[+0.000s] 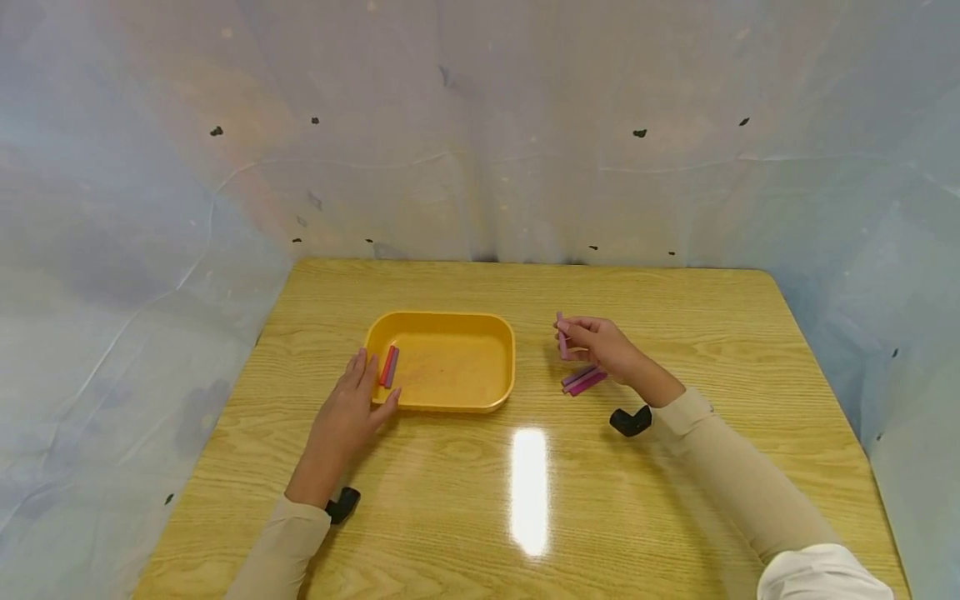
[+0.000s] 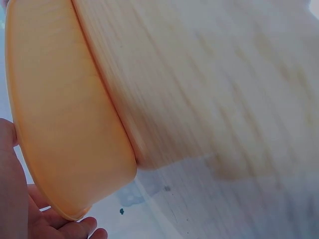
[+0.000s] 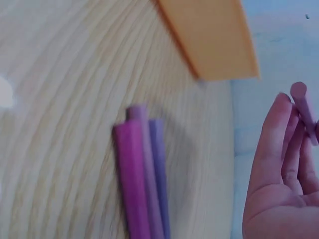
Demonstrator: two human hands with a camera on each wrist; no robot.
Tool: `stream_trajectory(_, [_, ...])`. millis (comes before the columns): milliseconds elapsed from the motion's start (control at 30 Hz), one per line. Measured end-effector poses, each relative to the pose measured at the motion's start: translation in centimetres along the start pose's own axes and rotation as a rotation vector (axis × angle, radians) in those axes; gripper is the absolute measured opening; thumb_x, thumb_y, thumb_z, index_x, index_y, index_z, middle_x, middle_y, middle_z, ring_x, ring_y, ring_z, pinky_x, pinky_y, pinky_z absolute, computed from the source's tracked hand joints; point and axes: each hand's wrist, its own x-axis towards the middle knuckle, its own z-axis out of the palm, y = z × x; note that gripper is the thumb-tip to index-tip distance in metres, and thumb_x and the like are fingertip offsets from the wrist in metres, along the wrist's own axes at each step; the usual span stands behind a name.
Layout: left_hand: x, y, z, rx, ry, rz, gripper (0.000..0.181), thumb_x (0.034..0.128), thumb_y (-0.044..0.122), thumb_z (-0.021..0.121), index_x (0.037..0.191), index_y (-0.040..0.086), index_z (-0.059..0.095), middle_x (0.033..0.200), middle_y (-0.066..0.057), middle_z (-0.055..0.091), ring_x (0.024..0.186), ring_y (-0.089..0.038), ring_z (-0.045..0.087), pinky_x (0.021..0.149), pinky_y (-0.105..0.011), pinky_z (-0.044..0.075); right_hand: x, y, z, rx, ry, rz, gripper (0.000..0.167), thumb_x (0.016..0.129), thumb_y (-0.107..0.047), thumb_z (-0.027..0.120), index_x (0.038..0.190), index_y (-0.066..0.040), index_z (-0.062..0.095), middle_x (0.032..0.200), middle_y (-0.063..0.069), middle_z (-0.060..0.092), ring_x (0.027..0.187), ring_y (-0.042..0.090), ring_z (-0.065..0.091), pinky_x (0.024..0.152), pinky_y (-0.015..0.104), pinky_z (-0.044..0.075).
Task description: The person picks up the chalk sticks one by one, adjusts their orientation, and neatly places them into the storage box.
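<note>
A shallow yellow tray (image 1: 442,408) stands on the table, a red stick (image 1: 387,365) and a dull purple stick (image 1: 392,368) side by side inside its left end. My left hand (image 1: 351,408) holds the tray's front left corner, with its thumb at the front rim and its fingers at the left end. To the right of the tray, my right hand (image 1: 603,346) pinches a light purple chalk-like stick (image 1: 562,337) above the table. Below that hand lie three similar sticks close together: magenta (image 3: 132,179), pinkish purple (image 3: 149,169) and violet (image 3: 159,174).
The wood-patterned table (image 1: 450,517) has a bright light reflection near its front. Pale plastic sheeting (image 1: 480,167) hangs behind and at both sides. Black wrist-worn parts (image 1: 630,421) show under the right wrist and beside the left one.
</note>
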Motion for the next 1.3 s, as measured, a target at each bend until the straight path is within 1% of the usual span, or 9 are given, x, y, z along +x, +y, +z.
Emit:
stream_trajectory(67, [0.0, -0.1, 0.1, 0.006, 0.004, 0.000, 0.078, 0.0915, 0.050, 0.050, 0.143, -0.005, 0.029, 0.148, -0.026, 0.019, 0.135, -0.038, 0.022, 0.104, -0.052, 0.028, -0.1, -0.1, 0.2, 0.067, 0.009, 0.016, 0.030, 0.094, -0.028, 0.056, 0.106, 0.000, 0.061, 0.098, 0.010, 0.062, 0.096, 0.028, 0.061, 0.079, 0.033, 0.053])
stream_trajectory(100, [0.0, -0.1, 0.1, 0.007, 0.006, 0.001, 0.078, 0.0916, 0.050, 0.050, 0.143, -0.005, 0.029, 0.148, -0.026, 0.020, 0.135, -0.038, 0.022, 0.104, -0.052, 0.028, -0.1, -0.2, 0.4, 0.090, 0.007, 0.022, 0.029, 0.094, -0.026, 0.055, 0.106, -0.001, 0.061, 0.096, 0.008, 0.062, 0.092, 0.024, 0.062, 0.079, 0.033, 0.053])
stream_trajectory(200, [0.0, -0.2, 0.3, 0.006, 0.013, 0.006, 0.078, 0.0918, 0.051, 0.048, 0.143, -0.005, 0.029, 0.148, -0.026, 0.020, 0.135, -0.038, 0.022, 0.103, -0.052, 0.029, -0.2, -0.4, 0.8, 0.127, 0.004, 0.031, 0.027, 0.095, -0.024, 0.054, 0.106, -0.001, 0.060, 0.095, 0.009, 0.061, 0.087, 0.020, 0.063, 0.078, 0.032, 0.053])
stream_trajectory(367, [-0.1, -0.3, 0.3, 0.008, 0.026, 0.014, 0.079, 0.0917, 0.052, 0.048, 0.142, -0.006, 0.030, 0.148, -0.027, 0.020, 0.135, -0.039, 0.023, 0.102, -0.052, 0.030, -0.5, -0.9, 1.7, 0.147, -0.006, 0.032, 0.026, 0.096, -0.023, 0.053, 0.108, 0.000, 0.060, 0.097, 0.011, 0.061, 0.088, 0.022, 0.063, 0.079, 0.033, 0.053])
stream_trajectory(500, [-0.1, -0.2, 0.3, 0.007, 0.035, 0.015, 0.078, 0.0916, 0.050, 0.049, 0.142, -0.005, 0.030, 0.147, -0.027, 0.021, 0.134, -0.039, 0.024, 0.102, -0.053, 0.031, -0.8, -1.5, 2.5, 0.153, -0.038, 0.016, 0.027, 0.096, -0.022, 0.052, 0.110, 0.000, 0.058, 0.095, 0.008, 0.061, 0.089, 0.021, 0.063, 0.080, 0.034, 0.052])
stream_trajectory(633, [-0.1, -0.2, 0.2, -0.001, 0.036, 0.018, 0.078, 0.0919, 0.052, 0.048, 0.143, -0.005, 0.030, 0.147, -0.027, 0.021, 0.134, -0.040, 0.024, 0.101, -0.054, 0.031, -1.1, -2.2, 3.2, 0.163, -0.059, 0.004, 0.028, 0.096, -0.022, 0.053, 0.111, 0.001, 0.058, 0.095, 0.009, 0.061, 0.087, 0.020, 0.063, 0.080, 0.034, 0.052])
stream_trajectory(867, [-0.1, -0.2, 0.2, -0.003, 0.035, 0.024, 0.079, 0.0919, 0.052, 0.047, 0.143, -0.005, 0.030, 0.148, -0.026, 0.020, 0.134, -0.040, 0.024, 0.100, -0.054, 0.032, -1.5, -3.0, 4.2, 0.149, -0.075, -0.017, 0.027, 0.096, -0.021, 0.054, 0.112, 0.000, 0.058, 0.100, 0.009, 0.061, 0.090, 0.020, 0.064, 0.079, 0.033, 0.053])
stream_trajectory(1067, [-0.1, -0.2, 0.2, 0.000, 0.037, 0.025, 0.079, 0.0918, 0.052, 0.048, 0.143, -0.005, 0.030, 0.148, -0.026, 0.020, 0.133, -0.040, 0.025, 0.100, -0.055, 0.032, -1.6, -3.4, 4.8, 0.137, -0.091, -0.029, 0.025, 0.096, -0.020, 0.053, 0.111, 0.000, 0.059, 0.098, 0.010, 0.062, 0.089, 0.021, 0.064, 0.079, 0.034, 0.053])
stream_trajectory(1300, [-0.1, -0.1, 0.1, 0.003, 0.027, 0.019, 0.078, 0.0919, 0.051, 0.048, 0.142, -0.005, 0.030, 0.147, -0.027, 0.020, 0.133, -0.041, 0.025, 0.101, -0.054, 0.031, -1.4, -3.3, 5.3, 0.121, -0.104, -0.031, 0.024, 0.096, -0.018, 0.052, 0.109, 0.001, 0.059, 0.097, 0.010, 0.062, 0.089, 0.023, 0.064, 0.077, 0.033, 0.053])
